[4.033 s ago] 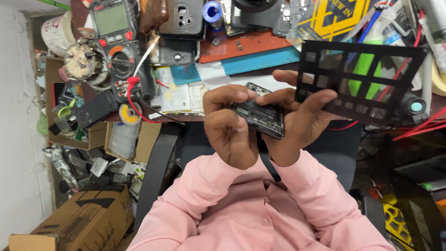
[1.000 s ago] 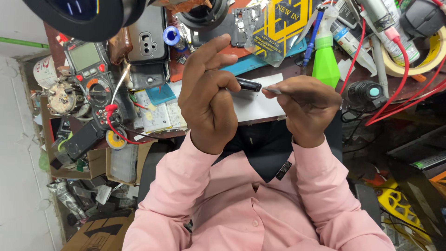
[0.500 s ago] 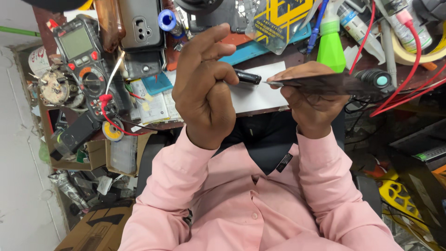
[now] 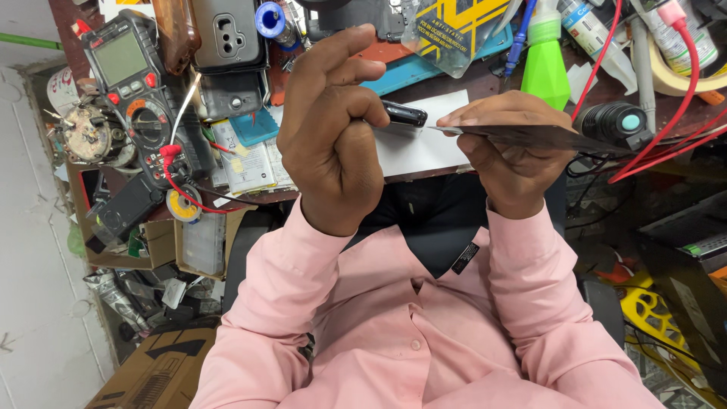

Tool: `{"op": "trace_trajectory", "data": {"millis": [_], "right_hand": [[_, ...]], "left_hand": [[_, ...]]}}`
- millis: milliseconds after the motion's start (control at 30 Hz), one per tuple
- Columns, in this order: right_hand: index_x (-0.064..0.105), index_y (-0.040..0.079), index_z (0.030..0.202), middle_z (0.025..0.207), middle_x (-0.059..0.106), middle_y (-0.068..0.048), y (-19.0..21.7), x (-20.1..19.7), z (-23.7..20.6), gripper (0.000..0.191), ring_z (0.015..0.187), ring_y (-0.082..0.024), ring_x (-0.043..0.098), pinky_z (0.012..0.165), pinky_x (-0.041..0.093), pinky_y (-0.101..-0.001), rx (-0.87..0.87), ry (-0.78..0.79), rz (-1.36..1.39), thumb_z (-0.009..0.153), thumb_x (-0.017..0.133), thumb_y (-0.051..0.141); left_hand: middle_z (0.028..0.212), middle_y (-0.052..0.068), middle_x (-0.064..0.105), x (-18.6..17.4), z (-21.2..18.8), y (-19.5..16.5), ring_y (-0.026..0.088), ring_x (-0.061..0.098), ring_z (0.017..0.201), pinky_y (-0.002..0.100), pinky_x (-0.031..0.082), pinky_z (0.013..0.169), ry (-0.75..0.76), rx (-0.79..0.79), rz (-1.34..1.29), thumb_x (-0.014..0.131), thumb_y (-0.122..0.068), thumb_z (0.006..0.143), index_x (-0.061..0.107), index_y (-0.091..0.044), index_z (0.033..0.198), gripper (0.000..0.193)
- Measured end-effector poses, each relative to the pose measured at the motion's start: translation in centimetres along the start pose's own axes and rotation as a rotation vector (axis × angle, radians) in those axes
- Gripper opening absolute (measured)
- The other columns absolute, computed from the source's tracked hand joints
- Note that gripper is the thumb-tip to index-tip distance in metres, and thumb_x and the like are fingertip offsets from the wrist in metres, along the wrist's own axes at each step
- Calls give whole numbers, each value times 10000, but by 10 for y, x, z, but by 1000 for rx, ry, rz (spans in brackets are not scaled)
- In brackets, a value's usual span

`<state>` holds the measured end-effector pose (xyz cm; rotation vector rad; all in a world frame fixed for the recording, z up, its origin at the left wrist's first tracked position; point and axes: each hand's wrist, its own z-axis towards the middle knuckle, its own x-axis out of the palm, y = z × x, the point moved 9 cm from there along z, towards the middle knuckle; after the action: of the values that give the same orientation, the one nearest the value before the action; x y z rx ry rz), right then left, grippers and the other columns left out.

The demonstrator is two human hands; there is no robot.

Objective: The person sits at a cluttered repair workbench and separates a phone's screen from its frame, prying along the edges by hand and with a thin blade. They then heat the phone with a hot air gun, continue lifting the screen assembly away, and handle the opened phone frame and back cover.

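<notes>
two hands work close: left hand [image 4: 333,129] pinches a black tool [image 4: 403,114], right hand [image 4: 509,148] clamps a thin dark plate [image 4: 530,137]; a slip could scratch it.

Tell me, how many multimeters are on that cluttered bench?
1 that I can make out: the dark multimeter with a grey screen lies at the bench's far left, beyond the left hand. Clutter may hide others.

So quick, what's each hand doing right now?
Left hand: closed on a small black tool.
Right hand: closed on a thin dark panel, seen edge-on.
</notes>
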<state>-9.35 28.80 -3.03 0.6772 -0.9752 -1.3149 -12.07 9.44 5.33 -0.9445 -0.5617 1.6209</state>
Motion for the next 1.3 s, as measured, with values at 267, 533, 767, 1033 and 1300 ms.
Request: {"op": "trace_trajectory", "data": {"millis": [267, 533, 767, 1033, 1300], "right_hand": [[707, -32, 1034, 985, 722, -166, 27, 14, 15, 110, 888, -242, 754, 807, 641, -319, -144, 91, -255, 955, 775, -68], [718, -20, 1033, 990, 737, -151, 33, 17, 16, 150, 870, -224, 736, 722, 579, -272, -183, 132, -385, 923, 791, -93], [707, -34, 1047, 972, 722, -151, 26, 11, 15, 159, 856, -248, 728, 723, 575, -295, -233, 193, -410, 932, 801, -92], [718, -39, 1074, 985, 732, -144, 18, 12, 16, 170, 821, -239, 730, 717, 577, -295, -275, 271, -404, 940, 798, -108], [715, -41, 1048, 957, 723, -144, 17, 11, 16, 162, 804, -247, 720, 704, 570, -308, -293, 319, -427, 928, 812, -92]], "left_hand": [[1382, 231, 557, 0, 0, -1, 252, 689, 1065, 334, 598, 934, 8, 7, 16, 424, 89, 918, 587, 34, 908, 172], [1380, 216, 560, 0, -1, 1, 248, 691, 1068, 332, 608, 935, 3, 7, 11, 418, 77, 941, 591, 34, 924, 179], [1382, 212, 557, 0, 1, -2, 245, 682, 1078, 335, 596, 958, 19, 17, 45, 420, 77, 944, 588, 33, 916, 176], [1376, 214, 559, -1, 1, -1, 236, 684, 1062, 325, 590, 945, 24, 19, 51, 415, 73, 948, 583, 35, 905, 178], [1351, 224, 577, 0, 1, -3, 242, 688, 1051, 328, 575, 947, 18, 31, 77, 431, 57, 948, 577, 35, 887, 160]]}}
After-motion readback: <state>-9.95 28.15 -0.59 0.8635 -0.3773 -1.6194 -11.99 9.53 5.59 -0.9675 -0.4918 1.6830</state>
